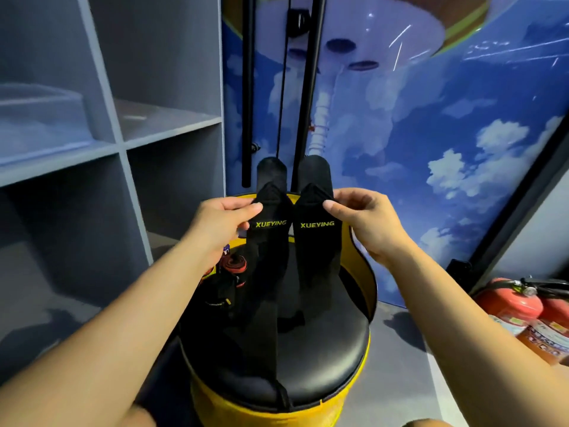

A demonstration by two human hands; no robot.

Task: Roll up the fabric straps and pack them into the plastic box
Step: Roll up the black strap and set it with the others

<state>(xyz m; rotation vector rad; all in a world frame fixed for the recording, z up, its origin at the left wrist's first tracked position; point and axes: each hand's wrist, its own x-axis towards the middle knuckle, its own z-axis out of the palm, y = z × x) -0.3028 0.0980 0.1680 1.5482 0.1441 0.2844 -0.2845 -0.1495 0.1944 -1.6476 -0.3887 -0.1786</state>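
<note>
1. black fabric straps, each printed "xueying" in yellow, hang side by side above a black padded stool (pixel 323 349) with a yellow base.
2. left hand (pixel 221 223) pinches the left strap (pixel 268 241) near its pointed top.
3. right hand (pixel 366 223) pinches the right strap (pixel 317 241) likewise.
4. rolled red-and-black straps (pixel 234 266) lie on the stool's left side.
5. red fire extinguishers (pixel 517 300) stand at right.

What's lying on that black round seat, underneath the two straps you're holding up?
On the black seat, the straps' own tails trail down. Beside them, under the left hand, lies a pile of black and red-trimmed straps. Whatever lies beneath the tails is covered.
</note>
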